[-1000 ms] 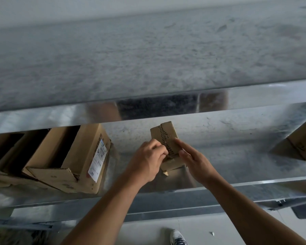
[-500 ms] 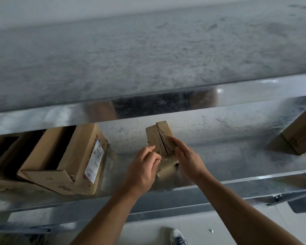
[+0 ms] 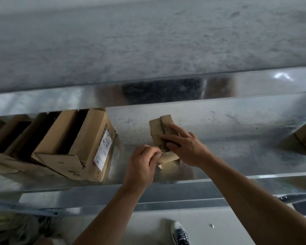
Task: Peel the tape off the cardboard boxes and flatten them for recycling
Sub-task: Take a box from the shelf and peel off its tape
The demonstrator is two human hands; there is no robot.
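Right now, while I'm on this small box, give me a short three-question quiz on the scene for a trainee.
1. True or false: the right hand lies flat on the small box.
2. Which pinches the tape strip? A) left hand B) right hand
3. Fill in: the large box with the white label stands to the ___ of the small box.
Key: 1 true; 2 A; 3 left.

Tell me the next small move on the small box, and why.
Probably draw the left hand back to peel: it pinches what looks like a tape end at the near edge of the box, while the right hand presses it down on the shelf.
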